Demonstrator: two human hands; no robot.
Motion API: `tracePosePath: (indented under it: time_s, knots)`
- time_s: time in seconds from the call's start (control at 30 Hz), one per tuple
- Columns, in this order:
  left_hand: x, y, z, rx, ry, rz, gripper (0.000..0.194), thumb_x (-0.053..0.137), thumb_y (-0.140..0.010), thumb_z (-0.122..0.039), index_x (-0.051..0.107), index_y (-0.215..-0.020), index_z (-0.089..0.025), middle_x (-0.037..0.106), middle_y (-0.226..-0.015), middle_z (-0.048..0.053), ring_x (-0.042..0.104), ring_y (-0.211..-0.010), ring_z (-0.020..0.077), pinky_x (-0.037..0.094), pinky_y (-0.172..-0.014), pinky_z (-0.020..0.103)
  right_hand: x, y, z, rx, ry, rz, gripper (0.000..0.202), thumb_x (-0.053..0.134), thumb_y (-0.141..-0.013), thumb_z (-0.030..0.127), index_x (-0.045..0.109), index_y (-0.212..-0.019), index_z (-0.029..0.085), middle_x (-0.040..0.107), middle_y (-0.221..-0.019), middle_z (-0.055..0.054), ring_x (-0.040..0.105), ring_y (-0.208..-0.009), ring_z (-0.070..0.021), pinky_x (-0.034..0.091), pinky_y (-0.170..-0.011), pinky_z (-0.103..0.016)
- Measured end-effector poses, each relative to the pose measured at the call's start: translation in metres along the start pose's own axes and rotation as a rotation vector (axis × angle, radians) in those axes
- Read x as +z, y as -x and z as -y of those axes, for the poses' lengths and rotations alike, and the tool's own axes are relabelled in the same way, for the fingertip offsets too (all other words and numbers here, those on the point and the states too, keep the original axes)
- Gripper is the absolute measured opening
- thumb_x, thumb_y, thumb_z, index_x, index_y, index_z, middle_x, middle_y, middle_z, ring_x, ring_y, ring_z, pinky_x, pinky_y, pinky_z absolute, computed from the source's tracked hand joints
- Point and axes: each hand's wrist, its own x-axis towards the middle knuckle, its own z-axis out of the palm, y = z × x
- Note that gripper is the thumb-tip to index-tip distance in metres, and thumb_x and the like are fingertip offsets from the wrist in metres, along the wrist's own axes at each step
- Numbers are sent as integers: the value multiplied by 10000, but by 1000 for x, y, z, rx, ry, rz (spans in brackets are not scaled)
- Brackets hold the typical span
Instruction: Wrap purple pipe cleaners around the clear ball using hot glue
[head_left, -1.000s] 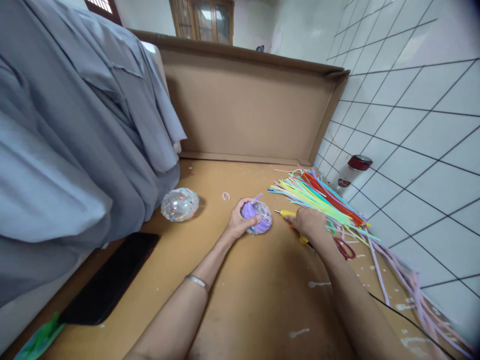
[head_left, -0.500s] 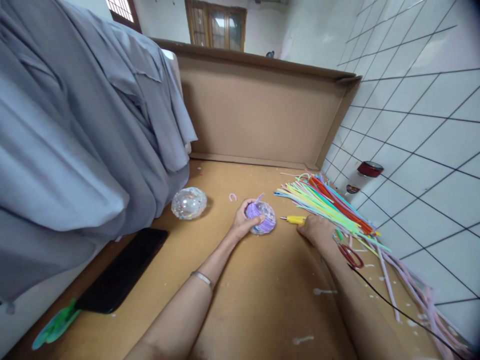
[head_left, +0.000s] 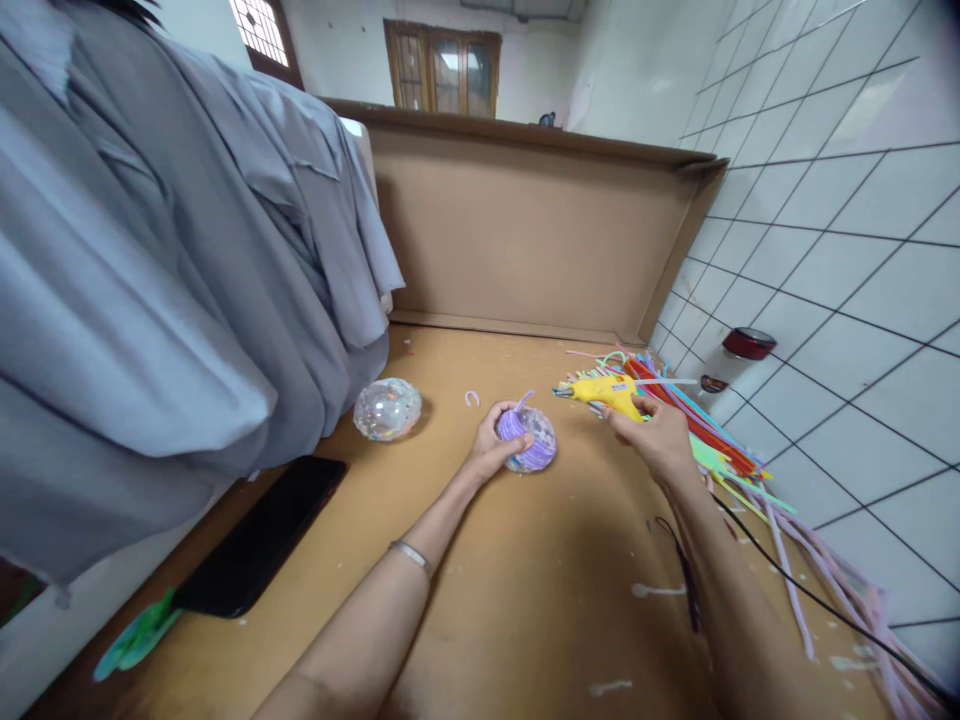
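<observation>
My left hand (head_left: 493, 443) is closed around a small clear bowl or half-ball (head_left: 541, 428) partly wrapped in purple pipe cleaner (head_left: 534, 456); a loose end sticks up from its top. In my right hand (head_left: 654, 432) is a yellow hot glue gun (head_left: 611, 391), raised above the table, its nozzle pointing left toward the wrapped piece but apart from it. A glue stick (head_left: 666, 381) juts from the back of the gun. A short curved bit of pipe cleaner (head_left: 472, 398) lies left of the wrapped piece.
A second clear half-ball (head_left: 387, 409) stands at left near a black phone (head_left: 261, 537). Many coloured pipe cleaners (head_left: 705, 440) lie at right, beside a red-lidded jar (head_left: 739, 358). A black cord (head_left: 795, 580) crosses the right side. Cardboard (head_left: 517, 230) stands behind; grey cloth (head_left: 195, 270) hangs left.
My right hand has lifted the glue gun off the table and turned it, so the whole gun now shows. My left hand keeps holding the wrapped piece. The view has shifted slightly.
</observation>
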Motion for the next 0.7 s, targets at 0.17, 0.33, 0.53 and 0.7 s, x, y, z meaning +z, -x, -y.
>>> tracePosePath:
  time_s: [0.17,0.33,0.53,0.7]
  knots:
    - [0,-1,2,-2,-4,5,649,825,-503,-435,563,-1034,-173,644,-950,31,612,-877,185,479,-836,285,1,2,8,-27,119,-146,359,597,-603,497,601,-743,166,614,-745,-73,515,-644,-186,389,-589,-295]
    - [1,0,0,-7,-23,21,654,825,-497,-445,562,-1032,-174,639,-948,30,599,-864,179,469,-822,277,0,11,17,-125,404,-103,330,562,-667,477,620,-799,180,634,-777,-91,528,-667,-211,339,-584,-297]
    - [2,1,-1,-14,10,69,679,841,-490,-460,568,-1036,-162,650,-1010,53,615,-901,193,475,-848,287,5,20,20,-139,567,-9,279,540,-742,446,618,-818,188,634,-694,-70,530,-624,-204,245,-547,-281]
    - [2,1,1,-7,8,94,705,848,-498,-471,570,-1064,-154,662,-1035,65,627,-932,208,484,-860,296,10,23,20,-252,559,-40,227,536,-758,400,596,-792,183,649,-754,-75,549,-660,-196,244,-560,-282]
